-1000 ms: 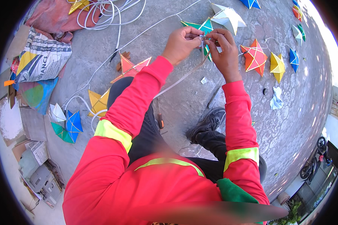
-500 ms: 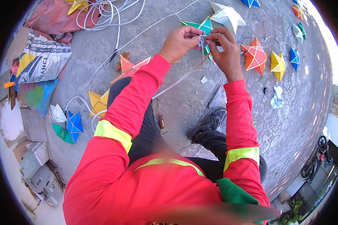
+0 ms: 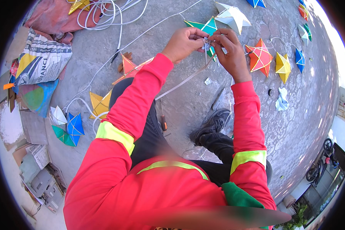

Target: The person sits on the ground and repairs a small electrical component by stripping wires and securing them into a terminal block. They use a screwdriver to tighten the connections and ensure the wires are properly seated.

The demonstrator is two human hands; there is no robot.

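Note:
My left hand [image 3: 184, 43] pinches a small pale fitting with metal parts [image 3: 206, 45], its exact kind too small to tell. From the other side, the fingertips of my right hand [image 3: 230, 53] are closed on the fitting's right edge, where thin wire ends seem to sit. A flat white cable [image 3: 184, 81] hangs from the fitting and runs down toward my left knee. Just beyond my fingers, a green star lantern [image 3: 209, 27] lies on the ground, partly hidden by my hands. Between my legs rests a screwdriver [image 3: 163, 123] with an orange and black handle.
Star lanterns surround me: white [image 3: 233, 17], red [image 3: 260, 57], yellow [image 3: 283, 68] and blue [image 3: 76, 129]. Coiled white cable [image 3: 99, 15] lies at upper left near a printed sack [image 3: 46, 63]. A black tape roll [image 3: 270, 92] and pale cloth [image 3: 282, 100] lie right. A motorcycle [image 3: 321, 163] stands farther off.
My right hand and forearm have shifted slightly to the right, and its fingers have moved a little over the fitting. Both hands keep their grip.

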